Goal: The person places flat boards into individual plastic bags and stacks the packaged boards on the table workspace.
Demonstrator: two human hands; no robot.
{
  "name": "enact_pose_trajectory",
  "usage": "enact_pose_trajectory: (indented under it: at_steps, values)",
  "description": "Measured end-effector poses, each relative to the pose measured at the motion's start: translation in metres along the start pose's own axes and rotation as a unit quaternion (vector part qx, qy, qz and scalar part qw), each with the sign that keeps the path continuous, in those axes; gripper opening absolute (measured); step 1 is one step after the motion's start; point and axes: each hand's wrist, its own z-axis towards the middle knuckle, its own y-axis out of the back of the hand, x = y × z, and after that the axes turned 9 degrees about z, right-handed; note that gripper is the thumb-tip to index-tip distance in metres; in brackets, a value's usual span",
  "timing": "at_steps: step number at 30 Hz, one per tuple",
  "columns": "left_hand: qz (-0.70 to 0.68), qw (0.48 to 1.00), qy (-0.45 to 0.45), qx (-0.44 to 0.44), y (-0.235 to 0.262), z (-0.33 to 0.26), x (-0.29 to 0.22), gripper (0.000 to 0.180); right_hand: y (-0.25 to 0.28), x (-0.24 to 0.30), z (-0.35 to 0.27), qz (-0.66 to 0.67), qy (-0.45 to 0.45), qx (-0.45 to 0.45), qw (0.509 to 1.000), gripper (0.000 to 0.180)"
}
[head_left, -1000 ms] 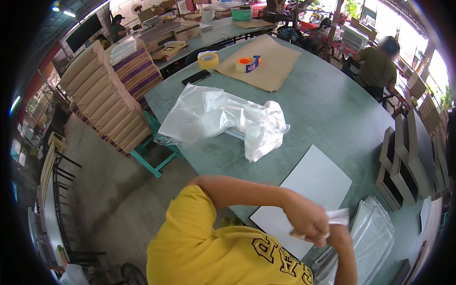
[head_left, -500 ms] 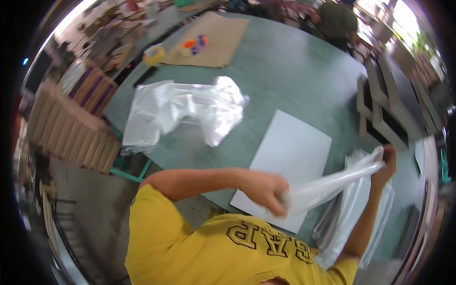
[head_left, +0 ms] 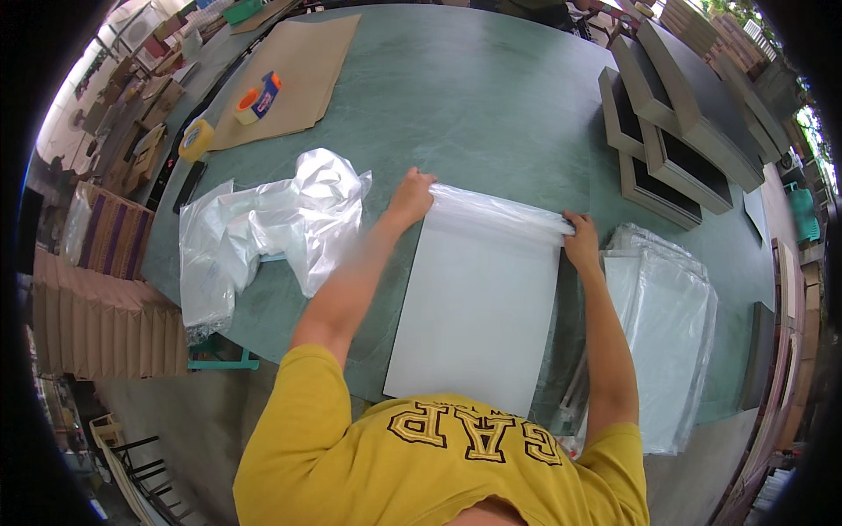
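Counted on the green desk:
One flat white rectangular board, two tape rolls, one brown cardboard sheet.

- I see a yellow short-sleeved t-shirt filling the lower middle of the view, plain cotton look, no collar visible.
- Chest print on it: big block letters, dark brown fill with pale outline, upside down from my camera angle.
- Sleeves end high on the upper arm, both forearms bare from there down.
- Left hand: bare, no glove, no ring or watch I can make out.
- Right hand: bare too, no glove, wrist has no band or bracelet visible.
- No cables, straps or rig parts on the arms in my view.
- Shirt fabric slightly creased near the left shoulder.
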Motion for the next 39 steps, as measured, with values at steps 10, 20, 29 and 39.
enact_pose_trajectory:
  at_steps: [10,20,29,39]
  values:
    - [-0.074,0.995,-0.046,-0.043,0.008,0.006,0.02,0.023,0.051,0.038,0.031,0.056,0.026,0.057,0.996,0.027]
    - [-0.656,0.735,0.03,0.168,0.171,-0.03,-0.028,0.02,0.097,0.126,0.012,0.656,-0.205,0.066,0.724,0.046]
    - [-0.762,0.622,0.119,0.137,0.13,-0.06,-0.012,0.017,0.073,0.002,0.0,0.662,-0.253,0.213,0.673,0.041]
    - [-0.173,0.965,0.05,0.191,0.056,-0.206,-0.006,0.024,0.053,0.09,-0.17,0.106,0.016,-0.036,0.994,0.032]
